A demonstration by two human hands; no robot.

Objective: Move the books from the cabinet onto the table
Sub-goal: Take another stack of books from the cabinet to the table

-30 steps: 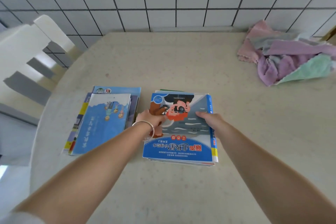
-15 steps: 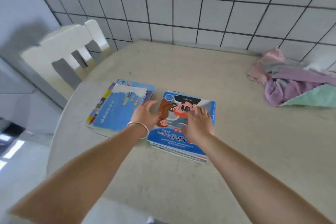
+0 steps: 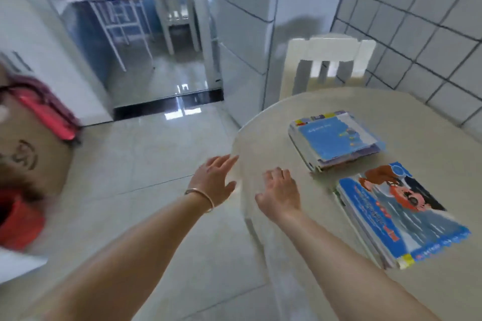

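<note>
While two book stacks (image 3: 336, 138) (image 3: 401, 216) are lying near the tabletop's (image 3: 260, 143) left edge, both hands (image 3: 214, 180) (image 3: 280, 191) are hovering, fingers spread, empty (likely between trips); the next move is fetching more from the cabinet, unseen here.

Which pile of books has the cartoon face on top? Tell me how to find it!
Look at the round beige table on the right. Two piles of books lie on it; take the nearer pile, closest to the person's right arm. Its top cover shows an orange-haired cartoon face, while the farther pile, by the white chair, has a plain blue cover.
</note>
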